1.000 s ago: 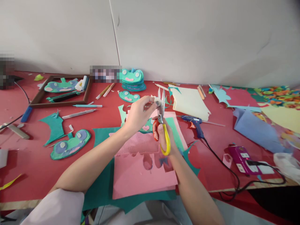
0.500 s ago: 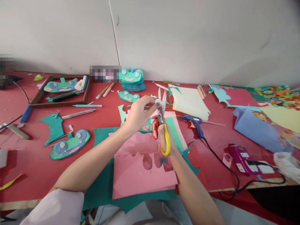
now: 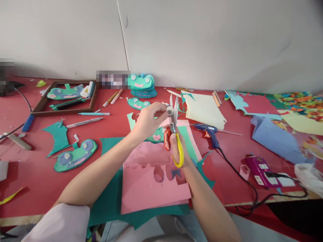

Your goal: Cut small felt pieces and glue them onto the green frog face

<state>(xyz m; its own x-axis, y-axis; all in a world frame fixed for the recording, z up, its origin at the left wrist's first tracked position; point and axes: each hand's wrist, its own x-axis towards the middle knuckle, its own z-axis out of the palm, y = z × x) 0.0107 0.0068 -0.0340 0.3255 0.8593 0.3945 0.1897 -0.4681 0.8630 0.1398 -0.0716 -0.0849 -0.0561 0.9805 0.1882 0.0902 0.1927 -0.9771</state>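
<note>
My left hand (image 3: 150,119) pinches a small round white felt piece (image 3: 170,111) between thumb and fingertips. My right hand (image 3: 180,146) is closed around the handles of scissors (image 3: 179,153), one handle yellow and one red. The scissor blades point up and stand parted, with the white piece beside or between them; I cannot tell which. Below the hands, a green felt frog face (image 3: 153,136) with a pink heart mouth is partly hidden. Nearer my body, pink felt sheets (image 3: 151,191) with cut-out gaps lie on a dark green felt sheet (image 3: 108,198).
A blue glue gun (image 3: 208,130) lies right of my hands, its cord reaching a purple power strip (image 3: 261,171). Stacked frog faces (image 3: 141,84) stand by the wall. Another frog face (image 3: 75,156) and a wooden tray (image 3: 37,109) are at left. Cream felt (image 3: 204,109) lies beyond the scissors.
My left hand has shifted very slightly, showing a little more of the frog face beneath. Both hands keep their grips; the blades remain parted.
</note>
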